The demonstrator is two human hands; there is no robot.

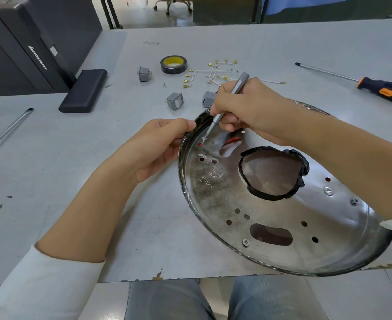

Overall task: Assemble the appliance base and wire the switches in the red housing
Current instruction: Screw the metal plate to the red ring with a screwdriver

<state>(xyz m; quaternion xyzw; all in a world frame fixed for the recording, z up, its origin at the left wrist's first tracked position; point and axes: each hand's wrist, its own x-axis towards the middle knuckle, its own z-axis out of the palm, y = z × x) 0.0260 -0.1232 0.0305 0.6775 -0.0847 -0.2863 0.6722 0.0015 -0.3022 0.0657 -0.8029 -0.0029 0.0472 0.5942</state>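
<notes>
Metal plate (271, 218) lies tilted at the table's (121, 239) near edge, and your left hand (158, 144) pinches its rim, likely to steady it. Your right hand (248, 107) grips the slim grey screwdriver (227, 105) pen-fashion, its tip on a screw (203, 139) near that rim; switches (175, 100) and wires (215, 72) wait beyond.

The plate (271, 204) lies on the tabletop (98, 204) at the near right, overhanging the near edge. Behind it lie three switches (174, 100) and the wires (215, 72), with the tape roll (174, 64) just left of the wires. A screwdriver (361, 82) lies at the far right, well apart. A case (83, 90) lies left of the switches, and a computer (24, 49) stands behind it.
</notes>
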